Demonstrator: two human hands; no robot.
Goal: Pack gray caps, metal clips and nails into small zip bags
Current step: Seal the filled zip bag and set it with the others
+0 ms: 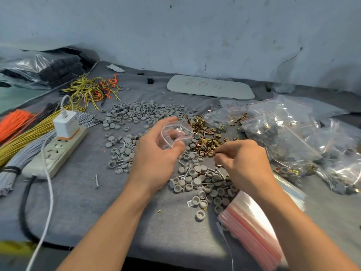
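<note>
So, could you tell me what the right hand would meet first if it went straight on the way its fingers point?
Probably the metal clips just ahead of the right hand, though depth is unclear.

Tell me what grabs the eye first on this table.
Dead centre, the left hand holds a clear zip bag while the right hand pinches brass clips beside it. Gray caps lie scattered all around them, and bright orange wires glow at the far left.

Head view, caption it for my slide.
Left hand holds a small zip bag while right hand pinches metal clips beside gray caps.
</note>
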